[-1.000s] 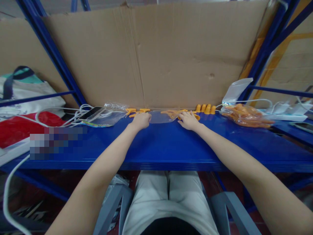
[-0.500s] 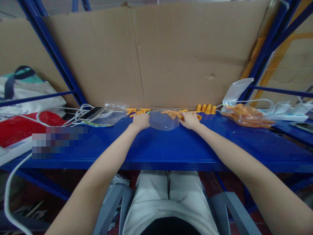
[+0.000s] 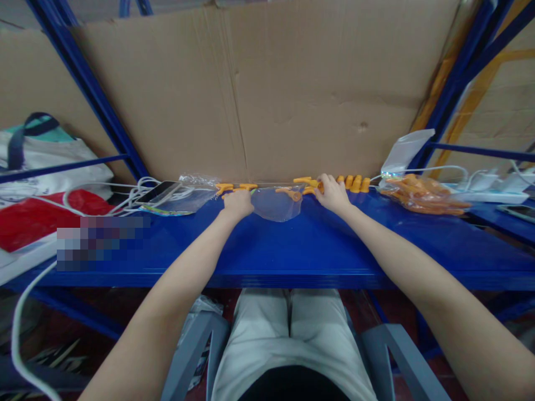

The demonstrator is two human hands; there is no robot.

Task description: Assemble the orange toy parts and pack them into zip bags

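At the back of the blue table, my left hand is closed at the left edge of a clear plastic bag. Several orange forked plastic pieces lie just behind its fingers. One orange piece with a round end shows in the bag area. My right hand is closed around an orange forked piece, whose prongs point left; its grip is partly hidden. Close by on the right stands a row of orange caps.
A clear bag full of orange pieces lies to the right, near white power plugs. On the left are a phone, tangled white cables and a red bag. A cardboard sheet stands behind the table.
My right hand has shifted slightly right and back with the orange forked piece, away from the clear bag. My left hand has stayed almost in place.
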